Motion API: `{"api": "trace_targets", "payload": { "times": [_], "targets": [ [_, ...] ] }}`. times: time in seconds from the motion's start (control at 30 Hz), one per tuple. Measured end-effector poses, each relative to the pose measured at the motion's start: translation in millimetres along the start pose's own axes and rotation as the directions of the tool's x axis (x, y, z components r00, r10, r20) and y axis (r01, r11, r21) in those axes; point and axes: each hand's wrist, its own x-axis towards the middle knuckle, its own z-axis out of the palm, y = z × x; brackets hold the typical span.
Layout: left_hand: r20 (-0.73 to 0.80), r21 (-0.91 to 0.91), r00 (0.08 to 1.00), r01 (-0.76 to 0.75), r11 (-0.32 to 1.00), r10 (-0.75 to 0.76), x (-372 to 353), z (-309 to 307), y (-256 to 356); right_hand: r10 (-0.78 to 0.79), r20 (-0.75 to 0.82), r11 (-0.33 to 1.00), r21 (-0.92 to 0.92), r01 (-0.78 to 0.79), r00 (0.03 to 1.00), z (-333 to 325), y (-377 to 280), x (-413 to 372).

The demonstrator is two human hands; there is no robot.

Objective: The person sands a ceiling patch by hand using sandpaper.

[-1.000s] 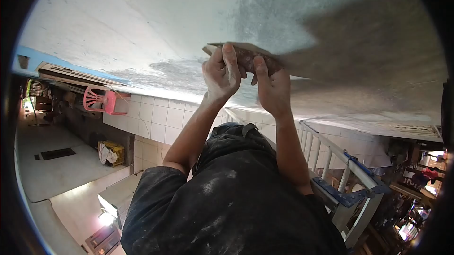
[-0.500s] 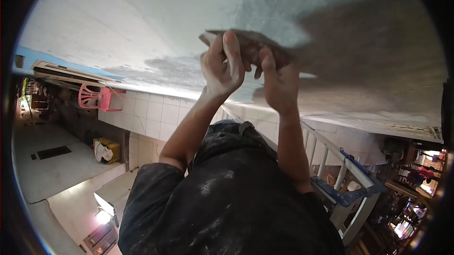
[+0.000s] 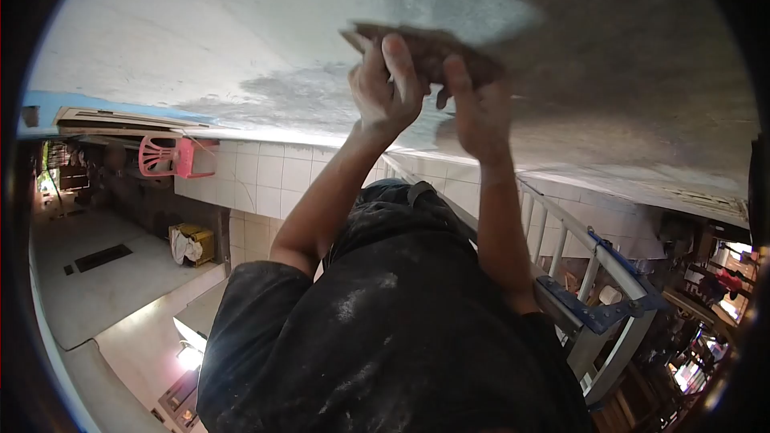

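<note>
A: Grip state?
B: Left hand (image 3: 387, 88) and right hand (image 3: 481, 116) both closed on the brown sheet (image 3: 433, 44), thumbs nearside.
A: Position?
B: Far centre, at the wall (image 3: 313, 8); ladder (image 3: 589, 244) right.

Both your arms reached up and away from your torso (image 3: 385, 321), with your hands raised near each other but apart. Your left forearm (image 3: 329, 192) slanted upward and inward from a bent left elbow (image 3: 293, 256). Your right forearm (image 3: 504, 232) rose closer to straight up, leaning slightly inward toward the right wrist (image 3: 495, 162).

Your left hand (image 3: 385, 84) reached a little higher than your right hand (image 3: 483, 112). Both were closed in a grip, the left thumb (image 3: 395, 49) and right thumb (image 3: 457, 73) on the inner sides, pointing upward. Your left fingers curled in, partly hidden; most of your right fingers were out of sight. Pale dust coated the skin of your left hand.
</note>
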Motion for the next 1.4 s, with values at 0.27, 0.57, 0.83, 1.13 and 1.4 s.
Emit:
{"api": "trace_targets", "payload": {
  "times": [0.27, 0.57, 0.83, 1.13, 1.4],
  "targets": [
    [0.0, -0.056, 1.0, 0.024, 0.998, -0.024, 8.9, 10.2, 16.7, -0.048, -0.028, 0.989, 0.142, 0.052, 0.998, -8.4, -14.6, 7.6],
    [0.048, 0.052, 0.999, 0.0, 0.999, -0.002, -24.4, 20.3, -24.7, 0.041, -0.138, 0.996, 0.084, -0.029, 0.99, -9.2, 33.1, -10.0],
    [0.072, -0.09, 0.997, 0.017, 0.996, -0.011, -8.8, 29.2, 15.9, -0.028, -0.094, 1.0, 0.007, 0.029, 0.995, -31.3, 7.5, -8.7],
    [0.08, -0.229, 0.997, 0.009, 0.973, 0.01, 8.6, 49.1, 40.1, -0.122, -0.172, 0.991, 0.042, 0.131, 0.978, -52.3, -12.0, 2.0],
    [0.135, -0.031, 0.983, -0.123, 0.992, 0.126, -22.2, 58.6, -7.3, 0.11, -0.276, 0.947, 0.322, -0.016, 0.955, -49.3, 44.7, -24.5]
  ]
}}
